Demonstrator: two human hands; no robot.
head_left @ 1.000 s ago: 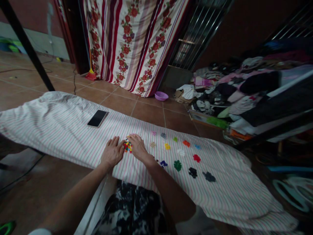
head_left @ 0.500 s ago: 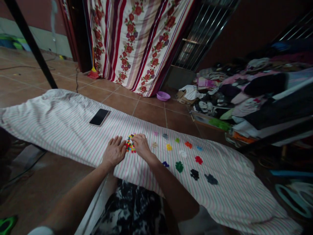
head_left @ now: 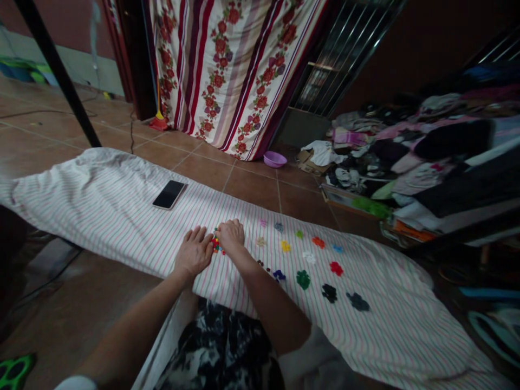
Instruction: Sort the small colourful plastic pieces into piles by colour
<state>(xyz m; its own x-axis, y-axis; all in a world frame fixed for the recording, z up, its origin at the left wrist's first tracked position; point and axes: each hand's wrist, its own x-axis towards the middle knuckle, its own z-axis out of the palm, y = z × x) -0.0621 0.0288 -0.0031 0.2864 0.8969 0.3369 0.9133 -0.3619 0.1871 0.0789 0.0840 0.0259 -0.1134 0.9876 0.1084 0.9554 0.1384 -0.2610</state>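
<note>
We see the small mixed pile of coloured pieces wedged between our hands on the striped cloth, the right hand curled over its top edge and nearer, the left hand flat with fingers spread, touching its left side.

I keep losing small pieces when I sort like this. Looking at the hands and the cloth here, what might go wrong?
The mixed pile sits squeezed between the left hand and right hand, so a nudge may scatter it. The sorted colour clusters, such as the green cluster, lie close beside the right forearm, and a sweep might mix them. The striped cloth is loose and wrinkled, so a tug would likely shift everything, the phone too.
</note>
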